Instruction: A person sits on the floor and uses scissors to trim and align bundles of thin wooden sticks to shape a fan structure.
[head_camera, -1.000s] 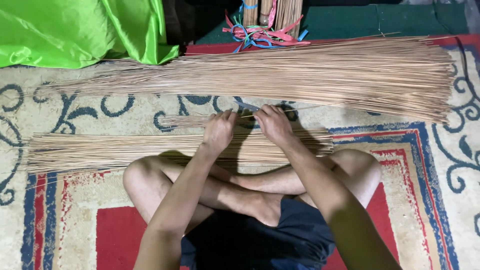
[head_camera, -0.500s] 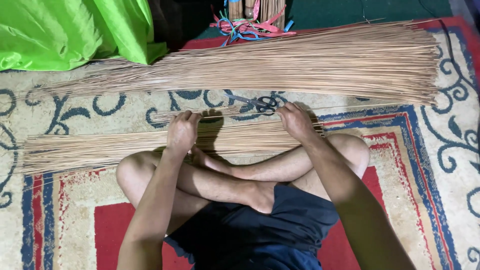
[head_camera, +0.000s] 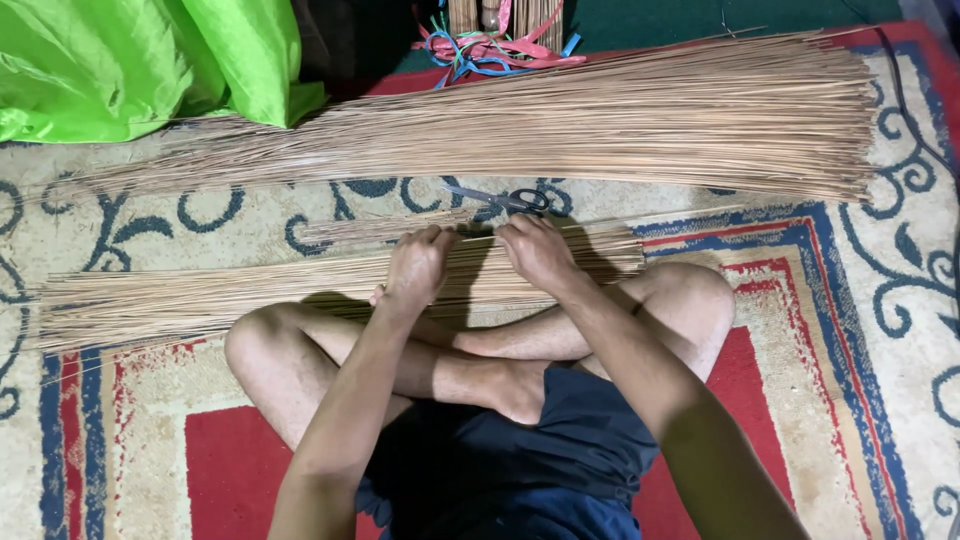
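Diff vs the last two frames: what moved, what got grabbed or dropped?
Both hands spread apart along the near bundle of sticks half a second ago, then came back together: the left hand and right hand now rest close on its middle. Whether either grip closes on sticks cannot be told. The far pile of sticks, scissors, green cloth and carpet look unchanged.

Both hands, left hand (head_camera: 415, 268) and right hand (head_camera: 537, 250), pressed down on the near bundle of thin sticks (head_camera: 200, 295); scissors (head_camera: 510, 200) lay just beyond, before the larger stick pile (head_camera: 600, 130)
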